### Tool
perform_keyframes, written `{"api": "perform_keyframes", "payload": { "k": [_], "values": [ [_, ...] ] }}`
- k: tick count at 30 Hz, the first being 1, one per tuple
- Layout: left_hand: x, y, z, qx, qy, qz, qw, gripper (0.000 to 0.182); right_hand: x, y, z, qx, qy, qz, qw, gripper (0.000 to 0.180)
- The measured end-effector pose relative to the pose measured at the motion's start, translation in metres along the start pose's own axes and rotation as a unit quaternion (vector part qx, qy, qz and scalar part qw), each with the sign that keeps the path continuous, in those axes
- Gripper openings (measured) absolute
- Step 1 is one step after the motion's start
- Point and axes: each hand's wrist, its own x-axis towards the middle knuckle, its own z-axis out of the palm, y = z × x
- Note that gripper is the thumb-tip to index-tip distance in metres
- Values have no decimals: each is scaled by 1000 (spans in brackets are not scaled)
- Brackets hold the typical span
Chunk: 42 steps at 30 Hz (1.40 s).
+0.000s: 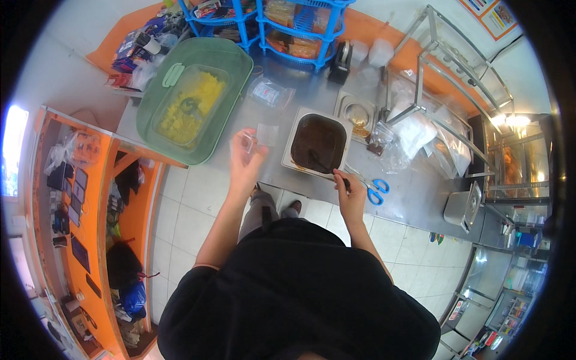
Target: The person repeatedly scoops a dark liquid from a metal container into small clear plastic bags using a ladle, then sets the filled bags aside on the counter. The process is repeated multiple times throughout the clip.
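Note:
A steel food pan [285,150] filled with dark brown sauce [318,137] stands on the steel counter in front of me. My right hand [351,194] grips the dark handle of a spoon or ladle [318,158], whose lower end is sunk in the sauce. Left of the pan, my left hand [249,155] holds a small clear plastic bag [246,140] above the counter. Close by that hand lies a flat stack of clear plastic bags [268,134]. Blue-handled scissors [377,191] rest just right of my right hand, near the counter's front edge.
A green lidded tub [238,92] with yellow food sits at the left. Behind stand blue plastic racks [265,28] and a tape dispenser [340,63]. To the right are a smaller steel pan [373,100], loose plastic bags [411,130] and a metal frame [420,74].

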Motion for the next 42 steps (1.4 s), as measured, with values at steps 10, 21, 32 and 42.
{"api": "perform_keyframes", "payload": {
  "k": [10,21,32,42],
  "values": [
    [-7,-3,-5,76,-82,-3,994,35,20,19,-14,-17,-114,-28,993,20],
    [1,-11,13,132,-71,117,982,46,-35,66,-7,469,29,396,789,32],
    [37,-60,80,158,-88,209,961,44,23,-14,-59,494,120,257,822,28],
    [61,-25,138,59,-100,258,959,45,28,-92,-78,462,178,51,867,28]
  ]
}}
